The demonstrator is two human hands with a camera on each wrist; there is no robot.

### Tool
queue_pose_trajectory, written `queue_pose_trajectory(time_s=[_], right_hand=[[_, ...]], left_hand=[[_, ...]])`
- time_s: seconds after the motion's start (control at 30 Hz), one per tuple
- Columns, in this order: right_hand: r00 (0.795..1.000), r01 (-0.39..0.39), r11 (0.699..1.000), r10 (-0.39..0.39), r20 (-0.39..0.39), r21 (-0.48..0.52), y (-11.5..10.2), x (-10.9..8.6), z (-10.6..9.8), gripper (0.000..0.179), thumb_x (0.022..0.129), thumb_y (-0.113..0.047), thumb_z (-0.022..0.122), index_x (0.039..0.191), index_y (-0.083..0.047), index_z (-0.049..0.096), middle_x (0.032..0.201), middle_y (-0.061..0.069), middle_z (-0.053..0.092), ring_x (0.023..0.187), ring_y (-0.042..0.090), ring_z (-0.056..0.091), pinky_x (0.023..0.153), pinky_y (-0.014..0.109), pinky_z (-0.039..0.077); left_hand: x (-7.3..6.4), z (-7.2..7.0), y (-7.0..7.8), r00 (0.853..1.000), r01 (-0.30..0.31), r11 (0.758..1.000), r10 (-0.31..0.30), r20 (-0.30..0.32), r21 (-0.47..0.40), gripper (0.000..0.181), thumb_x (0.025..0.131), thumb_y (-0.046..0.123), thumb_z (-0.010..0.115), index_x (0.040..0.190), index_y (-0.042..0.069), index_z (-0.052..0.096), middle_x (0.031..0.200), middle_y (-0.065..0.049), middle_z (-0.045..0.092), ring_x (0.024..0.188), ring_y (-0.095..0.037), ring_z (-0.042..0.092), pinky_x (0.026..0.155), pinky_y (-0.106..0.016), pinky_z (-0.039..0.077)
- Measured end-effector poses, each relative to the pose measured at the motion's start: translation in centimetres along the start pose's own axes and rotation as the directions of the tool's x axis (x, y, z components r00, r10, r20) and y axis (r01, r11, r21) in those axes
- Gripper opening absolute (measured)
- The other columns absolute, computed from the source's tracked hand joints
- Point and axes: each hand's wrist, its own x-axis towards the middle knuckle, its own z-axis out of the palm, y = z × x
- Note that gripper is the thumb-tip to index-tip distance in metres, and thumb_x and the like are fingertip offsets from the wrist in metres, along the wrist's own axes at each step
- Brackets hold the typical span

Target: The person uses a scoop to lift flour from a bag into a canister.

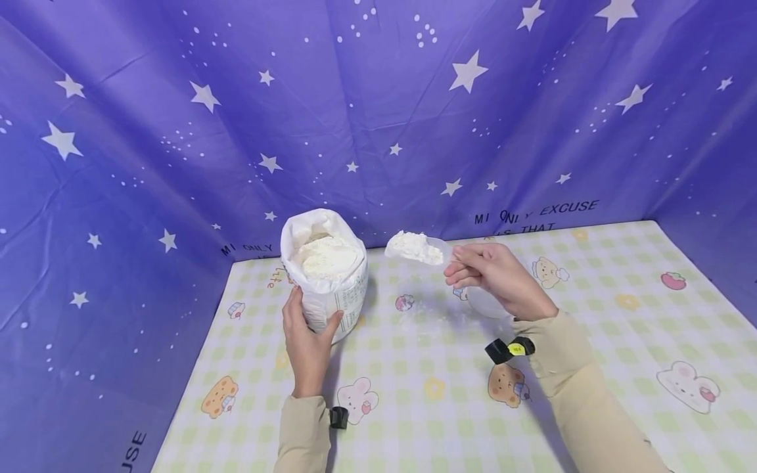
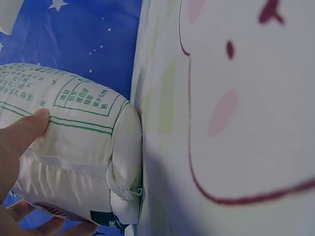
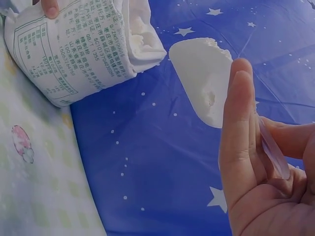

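Your Checked Table (image 1: 402, 437) Is Bearing a White Bag (image 1: 350, 299)

Green-and-white checks are filling the lower half of your head view, with cartoon prints dotting them: a bear (image 1: 505, 385) right of lower centre, a rabbit (image 1: 686, 387) at lower right. Left of centre, near the table's far edge, your bag is standing mouth up. Right of centre, you are having something clear (image 1: 481, 302) lying there, partly hidden, too faint to identify.
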Motion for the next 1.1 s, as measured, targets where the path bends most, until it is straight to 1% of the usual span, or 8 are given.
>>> queue_pose_trajectory(time_s=[0.1, 0.27, 0.47, 0.6, 0.73, 0.87, 1.0, 1.1], right_hand=[[1.000, -0.006, 1.000, 0.006, -0.009, -0.004, 0.0, -0.3, -0.4, 0.042, 0.103, -0.030, 0.054, 0.116, 0.009, 0.059, 0.090, 0.005, 0.073, 0.083, 0.014, 0.072, 0.081, 0.029, 0.060], [1.000, -0.004, 1.000, 0.004, -0.026, -0.015, 0.1, -0.7, -1.1, 0.038, 0.102, -0.030, 0.054, 0.110, 0.006, 0.063, 0.092, 0.009, 0.073, 0.083, 0.015, 0.073, 0.082, 0.030, 0.060], [1.000, 0.004, 1.000, -0.004, -0.029, 0.003, 0.5, -1.2, -1.8, 0.034, 0.102, -0.029, 0.055, 0.108, 0.004, 0.063, 0.090, 0.007, 0.073, 0.083, 0.015, 0.073, 0.081, 0.030, 0.060], [0.999, 0.013, 0.999, -0.012, -0.040, 0.030, 0.9, -2.0, -2.7, 0.035, 0.102, -0.027, 0.055, 0.108, 0.006, 0.063, 0.089, 0.006, 0.073, 0.083, 0.015, 0.073, 0.081, 0.030, 0.060], [0.998, 0.015, 0.999, -0.012, -0.062, 0.041, 1.4, -2.7, -3.5, 0.036, 0.102, -0.026, 0.056, 0.116, 0.006, 0.060, 0.088, 0.005, 0.074, 0.081, 0.014, 0.073, 0.078, 0.028, 0.060], [0.998, 0.011, 0.998, -0.007, -0.067, 0.056, 1.7, -3.0, -4.0, 0.036, 0.102, -0.025, 0.056, 0.125, 0.003, 0.055, 0.090, 0.005, 0.074, 0.082, 0.014, 0.073, 0.078, 0.028, 0.060], [0.997, 0.014, 0.998, -0.010, -0.074, 0.065, 1.8, -3.3, -4.5, 0.032, 0.102, -0.023, 0.057, 0.117, 0.005, 0.062, 0.089, 0.007, 0.074, 0.081, 0.014, 0.073, 0.078, 0.029, 0.060], [0.997, 0.013, 0.998, -0.008, -0.081, 0.064, 1.9, -3.4, -5.0, 0.026, 0.102, -0.023, 0.056, 0.110, 0.000, 0.067, 0.089, 0.007, 0.074, 0.080, 0.014, 0.073, 0.078, 0.029, 0.060]], left_hand=[[0.0, 0.0, 0.0, 1.000, 0.000, 1.000, 0.000, -0.002, -0.001, 0.085, 0.075, 0.019, 0.087, 0.146, 0.004, 0.041, 0.150, -0.015, 0.041, 0.140, -0.033, 0.039, 0.116, -0.052, 0.033], [0.0, -0.1, 0.0, 1.000, -0.007, 1.000, 0.007, -0.002, -0.001, 0.085, 0.076, 0.020, 0.087, 0.145, 0.004, 0.041, 0.150, -0.016, 0.041, 0.140, -0.034, 0.039, 0.116, -0.052, 0.033], [0.1, -0.1, -0.1, 1.000, -0.013, 1.000, 0.013, -0.017, -0.001, 0.085, 0.075, 0.019, 0.087, 0.145, 0.004, 0.042, 0.149, -0.016, 0.042, 0.139, -0.034, 0.040, 0.115, -0.053, 0.034], [0.0, 0.0, -0.1, 1.000, -0.008, 1.000, 0.008, -0.002, -0.009, 0.085, 0.076, 0.021, 0.087, 0.146, 0.005, 0.041, 0.150, -0.016, 0.041, 0.140, -0.034, 0.039, 0.114, -0.054, 0.034], [-0.1, 0.3, -0.1, 1.000, -0.003, 1.000, 0.003, 0.017, -0.010, 0.085, 0.077, 0.022, 0.086, 0.147, 0.006, 0.040, 0.151, -0.015, 0.040, 0.141, -0.033, 0.038, 0.115, -0.053, 0.034], [0.0, 0.3, -0.1, 1.000, 0.001, 1.000, -0.001, 0.009, 0.001, 0.086, 0.077, 0.022, 0.086, 0.147, 0.006, 0.040, 0.151, -0.014, 0.040, 0.141, -0.033, 0.038, 0.115, -0.052, 0.033], [0.1, 0.2, -0.2, 1.000, 0.003, 1.000, -0.003, 0.005, 0.008, 0.086, 0.077, 0.022, 0.087, 0.147, 0.006, 0.040, 0.151, -0.014, 0.040, 0.141, -0.033, 0.038, 0.116, -0.052, 0.033], [0.1, 0.2, -0.3, 1.000, 0.003, 1.000, -0.003, 0.004, 0.008, 0.087, 0.076, 0.022, 0.087, 0.147, 0.006, 0.040, 0.151, -0.015, 0.040, 0.141, -0.032, 0.038, 0.116, -0.051, 0.033]])
